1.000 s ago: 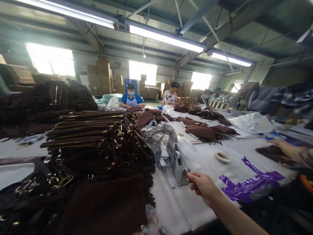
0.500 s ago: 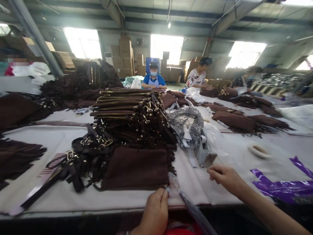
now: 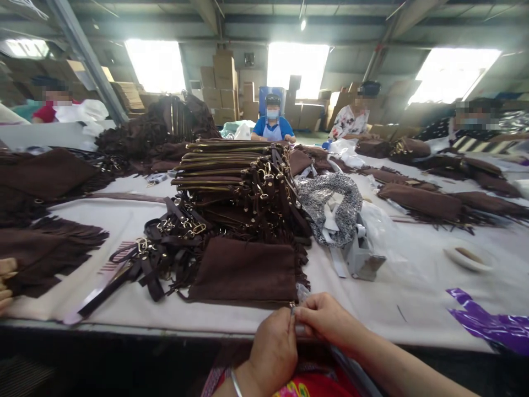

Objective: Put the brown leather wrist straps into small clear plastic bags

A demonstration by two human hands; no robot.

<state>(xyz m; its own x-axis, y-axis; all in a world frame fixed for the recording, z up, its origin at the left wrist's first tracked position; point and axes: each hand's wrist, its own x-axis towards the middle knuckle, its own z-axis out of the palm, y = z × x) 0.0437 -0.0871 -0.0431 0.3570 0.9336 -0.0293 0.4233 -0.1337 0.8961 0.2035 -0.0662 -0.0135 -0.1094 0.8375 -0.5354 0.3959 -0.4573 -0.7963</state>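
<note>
A dark brown fringed pouch [image 3: 248, 270] lies flat at the table's front edge, its zipped edge towards me. At its near right corner, my left hand [image 3: 273, 347] pinches a small metal end piece between thumb and finger. My right hand [image 3: 328, 320] is closed in a pinch right against the left fingertips; what it holds is hidden. A bit of clear plastic [image 3: 303, 292] shows just beyond the right fingers. Below my right wrist, a dark plastic-looking strip [image 3: 351, 366] runs down over my lap. Behind the pouch rises a tall stack of brown zipped pouches [image 3: 223, 176].
Black straps with gold buckles [image 3: 165, 237] heap left of the pouch. To the right are a speckled grey bundle [image 3: 330, 207], a grey tape dispenser [image 3: 363, 259], a tape roll [image 3: 467, 258] and purple plastic [image 3: 491, 322]. Another person's hand [image 3: 6, 284] shows at the left edge. Co-workers sit opposite.
My right hand has moved left from near the tape dispenser to meet my left hand at the pouch corner. My left hand keeps its pinch. The view has shifted slightly.
</note>
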